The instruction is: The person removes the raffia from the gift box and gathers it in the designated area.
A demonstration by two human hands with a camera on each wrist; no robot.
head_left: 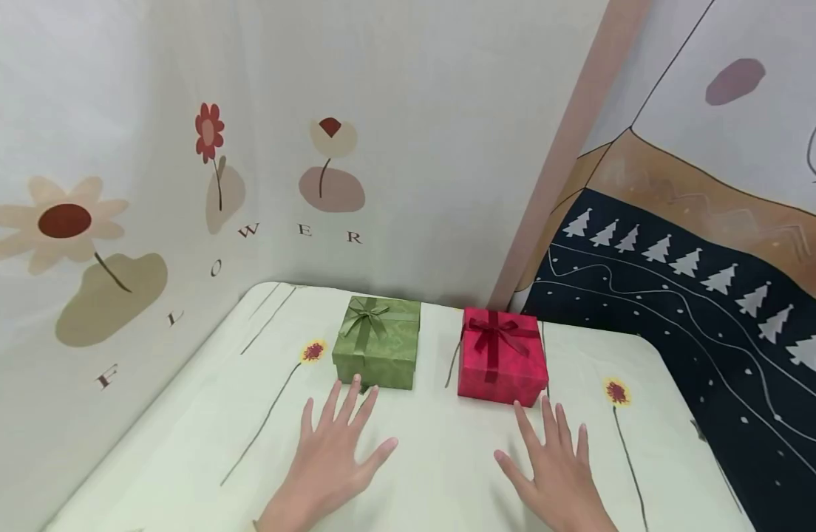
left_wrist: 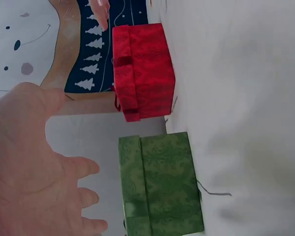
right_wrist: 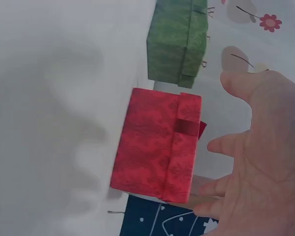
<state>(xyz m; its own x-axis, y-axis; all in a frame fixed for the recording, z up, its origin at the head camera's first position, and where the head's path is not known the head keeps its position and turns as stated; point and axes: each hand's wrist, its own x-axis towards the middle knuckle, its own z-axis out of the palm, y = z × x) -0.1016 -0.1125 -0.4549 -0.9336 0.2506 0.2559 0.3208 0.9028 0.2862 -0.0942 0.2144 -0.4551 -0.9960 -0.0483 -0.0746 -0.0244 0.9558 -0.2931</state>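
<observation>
Fingers (head_left: 349, 403) splay: left hand (head_left: 331, 463) by green box (head_left: 381, 351), right (head_left: 558, 473) by red (head_left: 504, 366)

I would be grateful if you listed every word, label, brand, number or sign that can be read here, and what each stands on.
"F L O W E R": spaced capitals on the white wall sheet with printed flowers.
In the right wrist view, some of these letters show sideways, too small to read reliably.
I see no other text, neither on the green square box with a ribbon bow nor the red square box with a ribbon bow.
</observation>
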